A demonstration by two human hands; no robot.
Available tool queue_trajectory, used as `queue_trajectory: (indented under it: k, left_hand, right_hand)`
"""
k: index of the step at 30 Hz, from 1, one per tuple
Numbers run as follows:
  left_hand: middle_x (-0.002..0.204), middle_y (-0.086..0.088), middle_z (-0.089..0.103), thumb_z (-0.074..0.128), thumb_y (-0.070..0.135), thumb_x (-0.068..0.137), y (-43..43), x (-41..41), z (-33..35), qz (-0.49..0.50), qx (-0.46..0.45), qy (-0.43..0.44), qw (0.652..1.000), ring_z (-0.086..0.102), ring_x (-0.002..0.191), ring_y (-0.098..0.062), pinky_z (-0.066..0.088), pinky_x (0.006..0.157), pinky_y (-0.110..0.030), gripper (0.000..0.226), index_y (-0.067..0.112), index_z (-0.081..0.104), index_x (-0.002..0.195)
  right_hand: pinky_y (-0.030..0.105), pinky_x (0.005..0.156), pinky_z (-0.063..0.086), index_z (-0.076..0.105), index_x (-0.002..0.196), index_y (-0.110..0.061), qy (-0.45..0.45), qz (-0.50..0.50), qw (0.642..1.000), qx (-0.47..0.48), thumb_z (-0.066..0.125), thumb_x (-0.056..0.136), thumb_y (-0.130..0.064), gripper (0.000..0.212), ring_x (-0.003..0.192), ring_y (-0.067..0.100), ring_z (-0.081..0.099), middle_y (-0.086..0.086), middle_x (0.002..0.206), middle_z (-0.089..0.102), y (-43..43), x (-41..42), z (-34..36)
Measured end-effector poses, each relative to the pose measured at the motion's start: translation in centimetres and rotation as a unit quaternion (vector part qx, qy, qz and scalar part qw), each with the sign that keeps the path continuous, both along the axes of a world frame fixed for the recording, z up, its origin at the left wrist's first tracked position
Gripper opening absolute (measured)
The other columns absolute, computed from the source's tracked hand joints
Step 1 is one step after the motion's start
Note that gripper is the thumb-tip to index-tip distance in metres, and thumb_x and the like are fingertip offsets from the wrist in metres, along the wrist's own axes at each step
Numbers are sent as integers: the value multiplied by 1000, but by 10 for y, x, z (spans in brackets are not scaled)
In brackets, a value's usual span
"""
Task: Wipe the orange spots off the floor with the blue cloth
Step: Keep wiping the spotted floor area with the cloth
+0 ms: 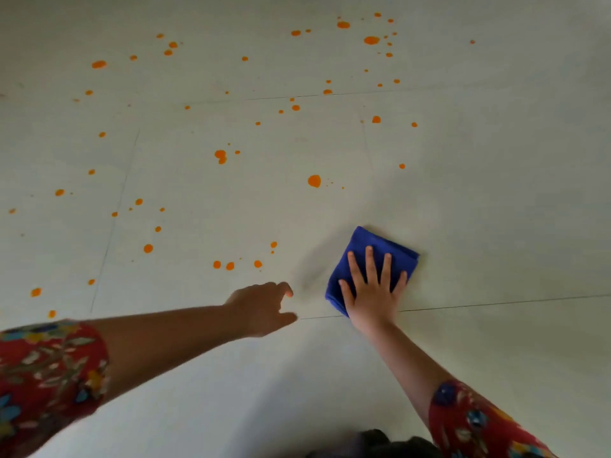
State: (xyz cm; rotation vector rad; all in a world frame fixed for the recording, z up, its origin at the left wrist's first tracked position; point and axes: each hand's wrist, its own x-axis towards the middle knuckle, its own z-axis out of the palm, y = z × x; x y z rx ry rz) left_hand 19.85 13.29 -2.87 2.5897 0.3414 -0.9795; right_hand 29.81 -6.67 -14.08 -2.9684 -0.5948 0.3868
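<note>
Pressing the folded blue cloth [373, 241] flat against the pale tiled floor [496, 193] with the right hand [372, 292], fingers straight and spread wide, at near right; holding nothing in the left hand [261, 309], loosely curled just left of the cloth; with orange spots [314, 181] scattered across its far and left parts.

no text, label or number can be read anywhere here.

Right hand [373, 294] on cloth [395, 246] on floor [496, 193] — left hand [261, 309] just left, spots [314, 181] spread beyond.
</note>
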Motion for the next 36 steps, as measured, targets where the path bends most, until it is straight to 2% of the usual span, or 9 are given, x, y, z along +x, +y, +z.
queue_trajectory:
  k: [6, 10, 13, 16, 21, 24, 27, 31, 36]
  left_hand:
    - [140, 2, 42, 42, 53, 94, 61, -50, -13, -102, 61, -14, 993, 43, 126, -21, 39, 99, -36, 55, 26, 33, 141]
    - [147, 5, 35, 45, 48, 94, 92, -74, -35, -41, 41, -112, 992, 33, 135, -18, 34, 104, -34, 53, 27, 34, 141]
    - [149, 6, 32, 49, 46, 92, 105, -89, -42, 33, 28, -160, 986, 28, 139, -17, 30, 108, -34, 53, 28, 36, 140]
    - [151, 5, 29, 52, 45, 91, 114, -106, -49, 68, 26, -157, 985, 25, 140, -18, 28, 109, -35, 56, 27, 36, 141]
    - [156, 0, 20, 54, 44, 90, 135, -116, -57, 89, 44, -209, 973, 18, 145, -21, 25, 113, -36, 66, 23, 27, 146]
    - [161, 1, 0, 52, 48, 91, 149, -134, -67, 76, 53, -200, 975, 2, 148, -19, 16, 118, -35, 79, 21, 10, 153]
    - [157, 3, -21, 47, 57, 90, 167, -149, -77, 57, 75, -179, 979, -13, 146, -16, 9, 121, -39, 92, 21, -10, 151]
    - [158, 8, -15, 41, 72, 80, 178, -162, -86, 115, 65, -176, 975, -11, 146, -13, 9, 120, -38, 99, 22, -8, 151]
    - [161, 5, -7, 25, 84, 75, 176, -155, -93, 118, 56, -194, 972, -7, 148, -13, 5, 120, -35, 104, 19, 0, 153]
  right_hand:
    - [68, 109, 15, 24, 151, -32, 35, 100, 993, -58, 22, 93, -56, 63, 145, 38, 21, 2, 161, 18, 9, -43, -5]
    - [66, 102, 31, 19, 150, -39, 67, 112, 989, -68, 14, 93, -69, 64, 144, 33, 22, -6, 163, 1, -29, -56, 8]
    - [66, 110, 16, -13, 148, -46, 112, 35, 988, -103, 33, 89, -72, 79, 148, 34, -8, -5, 161, -20, -27, -36, 25]
    - [67, 113, -1, -31, 138, -47, 176, -32, 976, -120, 24, 93, -67, 74, 143, 32, -30, -6, 155, -36, 1, -30, 27]
    - [64, 109, -8, -2, 152, -38, 59, 8, 996, -65, 14, 92, -66, 69, 148, 35, -8, -1, 163, -9, 88, -40, 8]
    - [64, 111, 15, 18, 153, -32, -2, 141, 986, -83, 23, 96, -52, 61, 146, 35, 21, 3, 161, 17, 84, -68, 2]
    - [62, 111, 20, 21, 152, -34, -36, 140, 987, -66, 23, 96, -51, 58, 145, 34, 24, 1, 161, 20, 61, -44, 1]
    - [66, 110, 18, 29, 150, -33, -52, 39, 997, -41, 19, 95, -52, 59, 145, 36, 24, 1, 159, 27, 131, 13, -10]
    - [58, 115, 19, 26, 151, -33, -85, 237, 967, -26, 25, 97, -47, 56, 147, 30, 21, -2, 160, 23, 157, -30, -11]
